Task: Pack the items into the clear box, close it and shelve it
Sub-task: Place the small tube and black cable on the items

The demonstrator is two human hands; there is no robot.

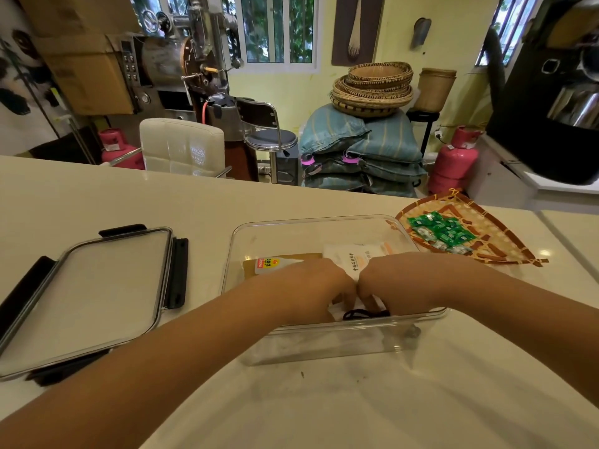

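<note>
The clear box [291,226] stands open on the white counter in front of me. Both hands reach inside it. My left hand [311,283] and my right hand [398,280] touch knuckle to knuckle over a white item with a black cord [366,314] near the box's front wall; the fingers curl down on it. Farther back in the box lie a brown packet with a white glue bottle [275,264] and a white paper packet [356,257]. The box's clear lid [87,286] with black latches lies flat to the left.
A woven bamboo tray [505,234] holding several green sachets [444,231] sits at the right, touching the box's far right corner. Behind the counter's far edge are a white chair [181,147], a stool, stacked sacks and pink gas cylinders.
</note>
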